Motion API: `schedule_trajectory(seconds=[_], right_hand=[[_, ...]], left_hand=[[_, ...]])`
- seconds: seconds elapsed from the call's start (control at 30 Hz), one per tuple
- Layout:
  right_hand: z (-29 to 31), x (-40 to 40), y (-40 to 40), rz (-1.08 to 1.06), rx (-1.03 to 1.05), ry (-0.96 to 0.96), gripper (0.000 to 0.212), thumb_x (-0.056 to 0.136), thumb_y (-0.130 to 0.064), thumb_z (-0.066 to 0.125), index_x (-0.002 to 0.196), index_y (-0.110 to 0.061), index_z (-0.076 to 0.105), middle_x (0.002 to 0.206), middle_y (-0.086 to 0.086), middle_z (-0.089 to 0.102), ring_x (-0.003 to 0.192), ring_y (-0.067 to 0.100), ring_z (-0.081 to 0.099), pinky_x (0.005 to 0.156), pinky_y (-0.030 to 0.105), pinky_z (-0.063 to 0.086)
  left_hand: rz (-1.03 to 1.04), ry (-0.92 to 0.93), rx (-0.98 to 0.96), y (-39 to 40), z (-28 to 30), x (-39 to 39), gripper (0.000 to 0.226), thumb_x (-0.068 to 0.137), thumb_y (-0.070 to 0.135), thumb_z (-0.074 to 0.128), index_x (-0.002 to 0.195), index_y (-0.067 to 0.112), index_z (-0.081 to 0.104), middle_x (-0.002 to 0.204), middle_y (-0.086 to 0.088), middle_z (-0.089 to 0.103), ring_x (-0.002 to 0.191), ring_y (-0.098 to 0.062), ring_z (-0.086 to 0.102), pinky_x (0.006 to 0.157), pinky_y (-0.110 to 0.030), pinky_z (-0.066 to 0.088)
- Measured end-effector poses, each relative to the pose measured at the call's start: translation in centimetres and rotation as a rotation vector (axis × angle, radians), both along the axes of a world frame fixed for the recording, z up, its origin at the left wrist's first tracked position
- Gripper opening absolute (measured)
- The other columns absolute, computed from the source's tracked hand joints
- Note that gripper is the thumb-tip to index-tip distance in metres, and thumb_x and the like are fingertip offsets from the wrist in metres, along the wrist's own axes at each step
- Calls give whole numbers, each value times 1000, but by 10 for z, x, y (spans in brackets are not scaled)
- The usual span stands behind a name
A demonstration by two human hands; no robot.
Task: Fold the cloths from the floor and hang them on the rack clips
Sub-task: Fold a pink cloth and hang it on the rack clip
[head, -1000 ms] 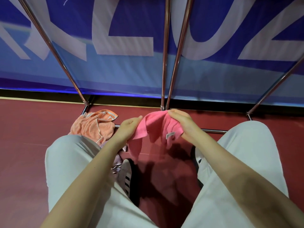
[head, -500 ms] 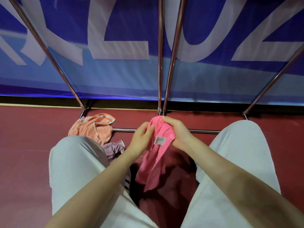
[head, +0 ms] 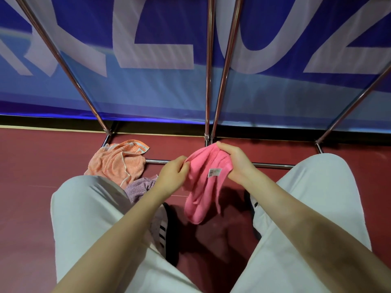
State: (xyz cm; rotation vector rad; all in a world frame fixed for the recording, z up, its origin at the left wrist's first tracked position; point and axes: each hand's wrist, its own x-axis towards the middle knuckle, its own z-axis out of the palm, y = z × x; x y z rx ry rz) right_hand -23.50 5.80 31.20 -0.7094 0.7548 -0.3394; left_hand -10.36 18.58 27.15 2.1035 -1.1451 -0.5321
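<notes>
Left hand [head: 174, 176]: you are curling your fingers and pinching the left edge of the pink cloth [head: 203, 187].
Right hand [head: 237, 163]: you are gripping the cloth's top right edge, fingers wrapped over it and thumb underneath.
Forearms: you are reaching both bare forearms forward, converging between your knees.
Legs: you are crouching with knees spread.
</notes>
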Motion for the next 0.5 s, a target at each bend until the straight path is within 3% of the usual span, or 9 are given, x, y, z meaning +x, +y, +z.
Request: schedule_trajectory(seconds=[0.13,0.2,0.23,0.3,0.37,0.43,0.5], right_hand=[[3,-5,-6,-68,62,-4,21,96,-20,48,89,-3,58,78,15,62,72,25,63,62,33,57],[2,-7,-11,-89,61,-5,22,96,-23,50,97,-2,58,88,17,61,89,28,60,86,41,54],[3,-8,-12,-101,52,1,24,95,-23,51,102,-1,58,93,18,61,96,29,58,97,44,48],[-1,-9,-15,-133,-8,25,28,93,-20,56,106,4,60,102,22,63,104,32,60,103,44,44],[-3,-11,-14,-143,-223,142,15,92,-14,59,98,-2,65,98,15,66,95,24,63,90,30,51],[-6,-15,-11,-121,-490,291,10,93,-8,55,94,-8,65,89,0,64,82,8,59,73,12,48],[-15,-18,-12,-131,-581,337,14,93,-5,53,99,-8,65,91,-3,62,82,4,56,74,10,45]], left_hand=[[38,192,-33,4,1,5,34,96,3,45,73,27,56,62,-1,63,60,-16,63,63,-28,48],[76,309,-66,7,1,6,31,97,5,49,69,16,58,61,0,58,55,-3,54,61,-21,43],[108,361,-96,8,2,7,30,97,10,52,68,7,59,63,0,55,59,-3,49,64,-24,41],[199,486,-191,10,1,10,33,94,24,58,79,-5,64,74,-2,57,72,-11,49,73,-32,41],[321,640,-260,11,4,10,28,95,25,57,95,-1,69,82,-4,61,78,-14,52,73,-29,46],[445,712,-286,12,6,11,26,97,25,55,100,3,68,83,-8,59,77,-17,51,63,-23,45],[527,725,-312,13,3,13,25,98,28,53,92,7,67,82,-10,57,79,-19,49,58,-25,42]])
